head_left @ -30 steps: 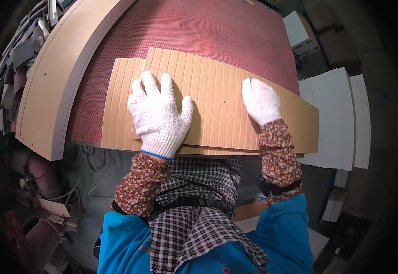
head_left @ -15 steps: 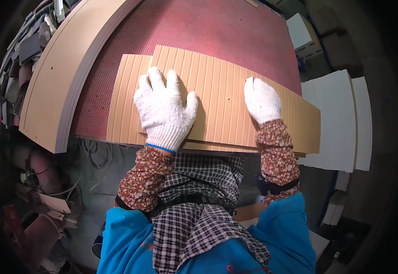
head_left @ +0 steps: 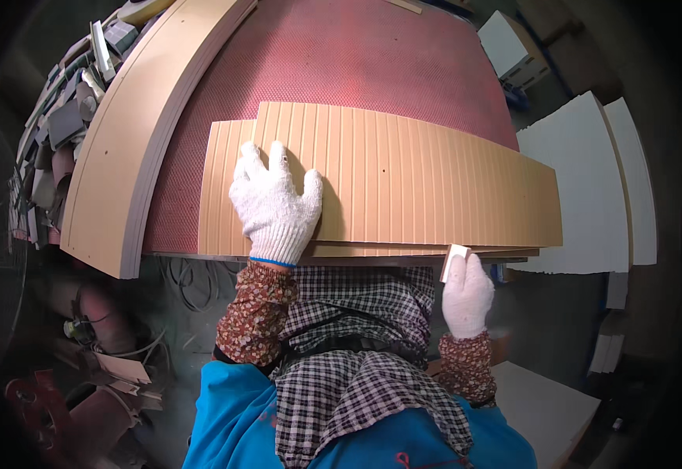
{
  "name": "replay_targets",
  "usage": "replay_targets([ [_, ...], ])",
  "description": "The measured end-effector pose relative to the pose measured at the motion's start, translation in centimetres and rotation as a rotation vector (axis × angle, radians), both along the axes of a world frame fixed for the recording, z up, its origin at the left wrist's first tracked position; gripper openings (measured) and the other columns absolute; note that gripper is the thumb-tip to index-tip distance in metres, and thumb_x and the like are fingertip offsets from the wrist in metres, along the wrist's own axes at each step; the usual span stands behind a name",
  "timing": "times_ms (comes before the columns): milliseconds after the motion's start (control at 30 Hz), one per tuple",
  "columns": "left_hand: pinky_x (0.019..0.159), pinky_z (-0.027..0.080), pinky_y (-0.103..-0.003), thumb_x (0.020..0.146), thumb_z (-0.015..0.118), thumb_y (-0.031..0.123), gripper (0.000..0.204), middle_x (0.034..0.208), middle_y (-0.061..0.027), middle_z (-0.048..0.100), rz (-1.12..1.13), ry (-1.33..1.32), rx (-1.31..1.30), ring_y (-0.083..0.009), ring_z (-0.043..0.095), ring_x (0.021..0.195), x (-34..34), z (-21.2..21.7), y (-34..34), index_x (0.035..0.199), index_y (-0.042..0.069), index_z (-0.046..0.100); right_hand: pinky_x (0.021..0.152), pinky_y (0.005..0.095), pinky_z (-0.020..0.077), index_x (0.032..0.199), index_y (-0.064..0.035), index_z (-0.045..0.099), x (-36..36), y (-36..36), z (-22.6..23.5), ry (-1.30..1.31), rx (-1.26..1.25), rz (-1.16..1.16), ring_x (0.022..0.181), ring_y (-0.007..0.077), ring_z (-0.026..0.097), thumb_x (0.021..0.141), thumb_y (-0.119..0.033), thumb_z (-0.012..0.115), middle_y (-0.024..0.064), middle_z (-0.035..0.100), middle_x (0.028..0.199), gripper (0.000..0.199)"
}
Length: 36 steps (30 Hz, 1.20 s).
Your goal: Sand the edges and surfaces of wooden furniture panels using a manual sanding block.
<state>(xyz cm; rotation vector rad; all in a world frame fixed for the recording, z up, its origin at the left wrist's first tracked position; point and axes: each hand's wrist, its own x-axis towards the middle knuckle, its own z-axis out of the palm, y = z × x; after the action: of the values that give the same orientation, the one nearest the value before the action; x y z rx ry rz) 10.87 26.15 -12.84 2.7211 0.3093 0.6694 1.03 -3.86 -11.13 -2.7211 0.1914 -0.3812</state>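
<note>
A tan grooved board [head_left: 411, 176] lies across the red textured work surface, on top of a second grooved board [head_left: 222, 180] that sticks out at its left. Pressed flat on the left part of the boards is my left hand [head_left: 274, 203], in a white knit glove with fingers apart. My right hand [head_left: 467, 297], gloved the same way, is just off the near edge of the boards toward the right. It grips a small flat pale block [head_left: 454, 262], which is at that near edge. The block's underside is hidden.
Long curved-looking tan panels [head_left: 134, 117] are stacked along the left of the red work surface [head_left: 356, 62]. Scrap pieces [head_left: 63, 125] pile up beyond them. White panels [head_left: 579, 187] stand at the right, and a hose [head_left: 188, 285] lies below the table's left edge.
My right hand has come off the top of the board, moving toward me to its near edge, and the pale block now shows in it. My left hand stays on the boards.
</note>
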Motion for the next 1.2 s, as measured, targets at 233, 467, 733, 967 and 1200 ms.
replay_targets([
  [233, 0.102, 0.049, -0.058, 0.09, 0.079, 0.038, 0.066, 0.137, -0.0306, 0.058, 0.06, 0.12, 0.018, -0.0486, 0.057, 0.123, -0.1, 0.3, -0.5, 0.14, 0.0, 0.06, 0.073, 0.0605, 0.0512, 0.094, -0.002, 0.061, 5.6, -7.2, -2.6, 0.085, 0.056, -0.096, 0.081, 0.0512, 0.068, 0.113, -0.04, 0.048, 0.0276, 0.069, 0.083, 0.044],
  [467, 0.099, 0.049, -0.057, 0.089, 0.081, 0.031, 0.051, 0.133, -0.0277, 0.059, -0.098, 0.155, -0.127, -0.0468, 0.057, 0.12, -0.4, 0.6, -2.2, 0.13, 0.005, 0.066, 0.077, 0.0617, 0.0513, 0.093, -0.0017, 0.061, 9.0, -9.9, -0.7, 0.112, -0.089, -0.161, 0.087, 0.0527, 0.067, 0.113, -0.045, 0.043, 0.0292, 0.07, 0.088, 0.051],
  [733, 0.102, 0.051, -0.05, 0.089, 0.084, 0.023, 0.05, 0.131, -0.0225, 0.065, -0.246, 0.029, -0.205, -0.0408, 0.06, 0.119, -0.2, -0.8, -1.3, 0.132, 0.002, 0.069, 0.057, 0.0554, 0.053, 0.088, -0.0062, 0.061, 4.9, -4.7, 1.1, 0.045, -0.137, 0.048, 0.061, 0.0437, 0.068, 0.109, -0.034, 0.057, 0.0197, 0.066, 0.066, 0.035],
  [967, 0.121, 0.034, -0.056, 0.09, 0.081, 0.032, 0.056, 0.143, -0.0221, 0.063, -0.295, -0.01, -0.047, -0.0411, 0.054, 0.14, -0.3, -0.9, -0.7, 0.136, 0.003, 0.067, 0.046, 0.0435, 0.0501, 0.084, -0.0098, 0.06, 3.4, -1.6, 0.7, 0.008, -0.211, 0.175, 0.048, 0.0308, 0.064, 0.106, -0.027, 0.067, 0.0103, 0.06, 0.056, 0.029],
  [1200, 0.124, 0.03, -0.056, 0.092, 0.077, 0.03, 0.059, 0.147, -0.024, 0.06, -0.305, 0.02, -0.041, -0.0413, 0.051, 0.144, -0.3, -1.3, -0.9, 0.14, 0.001, 0.064, 0.047, 0.0437, 0.051, 0.084, -0.01, 0.06, 4.1, -1.3, 1.1, 0.02, -0.363, 0.235, 0.049, 0.0305, 0.064, 0.106, -0.028, 0.066, 0.0103, 0.061, 0.058, 0.029],
])
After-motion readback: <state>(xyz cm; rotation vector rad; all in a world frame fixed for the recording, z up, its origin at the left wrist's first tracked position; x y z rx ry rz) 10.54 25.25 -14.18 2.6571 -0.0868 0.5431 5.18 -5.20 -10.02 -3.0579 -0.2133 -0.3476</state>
